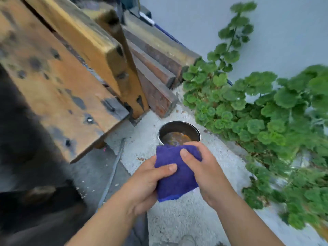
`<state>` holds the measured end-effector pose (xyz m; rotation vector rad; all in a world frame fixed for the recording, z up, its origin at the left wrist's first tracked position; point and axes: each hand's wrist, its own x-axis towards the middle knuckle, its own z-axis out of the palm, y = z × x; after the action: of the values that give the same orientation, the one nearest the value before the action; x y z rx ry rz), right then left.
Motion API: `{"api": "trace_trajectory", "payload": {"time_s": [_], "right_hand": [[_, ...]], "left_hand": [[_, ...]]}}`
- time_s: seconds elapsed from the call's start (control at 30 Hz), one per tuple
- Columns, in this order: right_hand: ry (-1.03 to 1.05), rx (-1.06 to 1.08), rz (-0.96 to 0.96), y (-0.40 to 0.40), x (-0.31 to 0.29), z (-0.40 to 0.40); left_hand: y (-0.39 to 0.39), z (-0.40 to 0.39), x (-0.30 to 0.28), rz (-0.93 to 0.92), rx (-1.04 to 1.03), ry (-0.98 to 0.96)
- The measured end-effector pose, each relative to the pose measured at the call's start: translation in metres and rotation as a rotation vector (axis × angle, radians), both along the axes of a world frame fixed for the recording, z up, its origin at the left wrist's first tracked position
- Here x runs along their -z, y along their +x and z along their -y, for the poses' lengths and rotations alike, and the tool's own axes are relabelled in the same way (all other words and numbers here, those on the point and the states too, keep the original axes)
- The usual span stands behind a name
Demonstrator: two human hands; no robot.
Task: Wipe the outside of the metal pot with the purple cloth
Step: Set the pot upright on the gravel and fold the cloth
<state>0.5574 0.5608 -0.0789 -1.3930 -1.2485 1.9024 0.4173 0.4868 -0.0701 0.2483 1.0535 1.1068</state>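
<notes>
Concrete ground (177,219): both hands grip purple cloth (177,176) above pot (179,133).

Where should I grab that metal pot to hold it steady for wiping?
Probably the far rim of the metal pot, reaching from above: it stands upright and open on the ground, no handle shows, and the purple cloth covers its near edge.

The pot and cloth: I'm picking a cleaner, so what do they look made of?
The pot looks like thin bare metal: a bright silvery rim, with a dark, rust-stained inside. The purple cloth, gripped by the left hand and right hand, looks like soft, fuzzy fabric.
</notes>
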Motion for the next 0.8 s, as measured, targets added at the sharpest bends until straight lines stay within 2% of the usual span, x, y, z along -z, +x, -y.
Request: {"api": "trace_trajectory", "payload": {"time_s": [0.03,0.1,0.17,0.33,0.4,0.53,0.67,0.8], "right_hand": [[-0.161,-0.069,-0.112,0.001,-0.023,0.009],[-0.306,-0.277,-0.237,0.002,-0.070,0.026],[-0.291,-0.436,-0.259,-0.008,-0.116,0.042],[-0.136,-0.562,-0.202,-0.081,-0.192,0.103],[-0.114,-0.572,-0.191,-0.111,-0.201,0.131],[-0.128,-0.747,-0.147,-0.173,-0.206,0.203],[-0.145,-0.799,-0.113,-0.234,-0.193,0.270],[-0.039,-0.764,-0.033,-0.299,-0.169,0.330]], "left_hand": [[-0.004,0.012,-0.029,-0.005,-0.006,0.003],[-0.012,0.039,-0.084,0.011,-0.033,0.023],[-0.020,0.076,-0.131,0.014,-0.112,0.041],[-0.052,0.174,-0.202,-0.128,-0.444,-0.048],[-0.064,0.208,-0.216,-0.169,-0.559,-0.112],[-0.096,0.292,-0.223,-0.281,-0.752,-0.240],[-0.143,0.364,-0.203,-0.344,-0.821,-0.304],[-0.204,0.417,-0.174,-0.386,-0.867,-0.359]]}}
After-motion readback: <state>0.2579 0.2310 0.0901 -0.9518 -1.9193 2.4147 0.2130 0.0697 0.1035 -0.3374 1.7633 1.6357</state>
